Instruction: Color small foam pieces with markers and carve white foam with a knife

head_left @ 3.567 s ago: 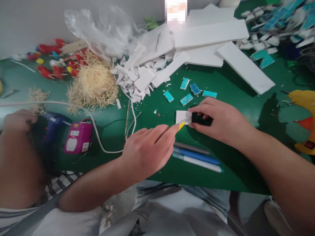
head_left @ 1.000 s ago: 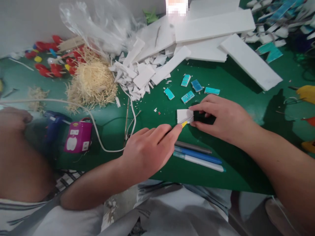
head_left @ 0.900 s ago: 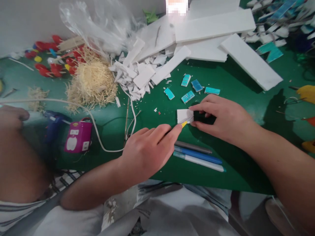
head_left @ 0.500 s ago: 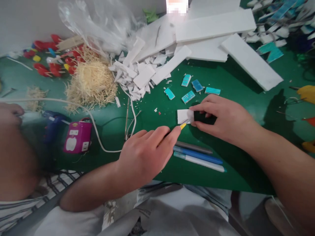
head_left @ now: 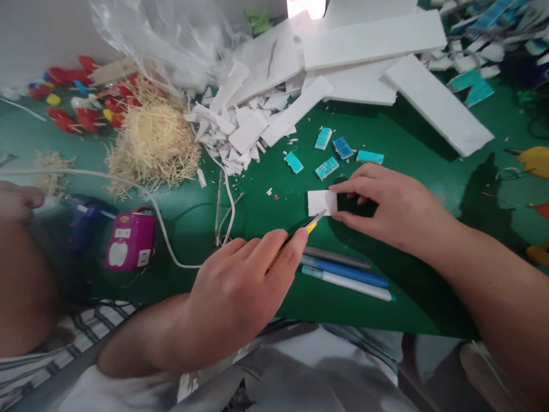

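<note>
My left hand (head_left: 240,286) is closed round a yellow craft knife (head_left: 312,224); its tip sits just below the lower edge of a small white foam piece (head_left: 319,202) on the green table (head_left: 266,194). My right hand (head_left: 386,206) presses on the right side of that foam piece with bent fingers, and a dark block shows under its fingers. Several small teal tiles (head_left: 328,167) lie just beyond the foam piece.
Three pens (head_left: 343,274) lie near the table's front edge. White foam strips and scraps (head_left: 300,74) pile at the back, with a straw heap (head_left: 152,146), a plastic bag (head_left: 171,40), a pink device (head_left: 126,249) and a white cable (head_left: 163,223). Another person's arm (head_left: 21,269) is at the left.
My left hand has drawn the knife back toward me, so the tip has come off the foam piece's lower edge. My right hand stays on the piece.
</note>
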